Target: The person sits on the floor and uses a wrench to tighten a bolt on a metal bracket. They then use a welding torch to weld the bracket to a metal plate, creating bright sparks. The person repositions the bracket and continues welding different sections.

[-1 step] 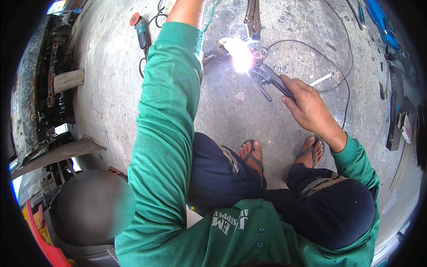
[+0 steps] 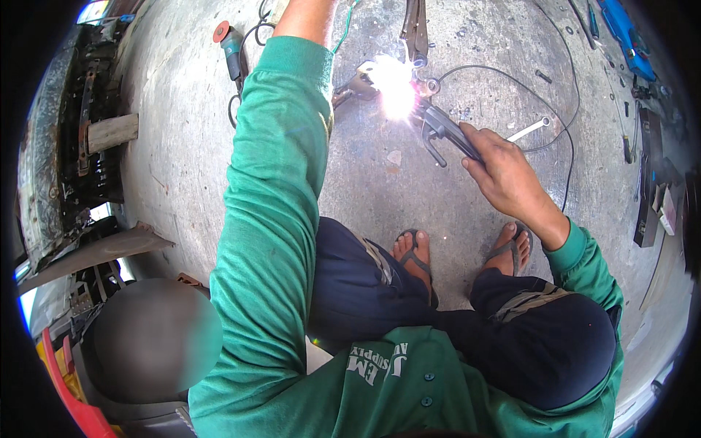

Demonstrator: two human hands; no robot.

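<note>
My right hand point(image 2: 504, 169) is closed round the handle of a black welding electrode holder point(image 2: 454, 131), whose jaw end points up and left. A white-hot welding arc point(image 2: 396, 91) glares just beyond the jaws and hides the electrode tip and the spot it touches. Dark metal pieces meet around the glare: one point(image 2: 352, 89) on its left, a long upright one point(image 2: 415, 36) above, and a ring-shaped end point(image 2: 433, 86) on its right. My left arm point(image 2: 281, 153), in a green sleeve, reaches past the top edge; the hand itself is out of the picture.
An angle grinder point(image 2: 232, 55) with a red disc lies at the upper left. A wrench point(image 2: 529, 129) and a black cable point(image 2: 566, 66) lie to the right. A blue tool point(image 2: 626, 36) and small hardware are at the far right. Vehicle parts point(image 2: 55, 139) line the left.
The arc's glare has changed shape slightly, spreading a little differently over the metal. A tiny bright speck now shows on the floor between my feet. My arms and right hand stay in place.
</note>
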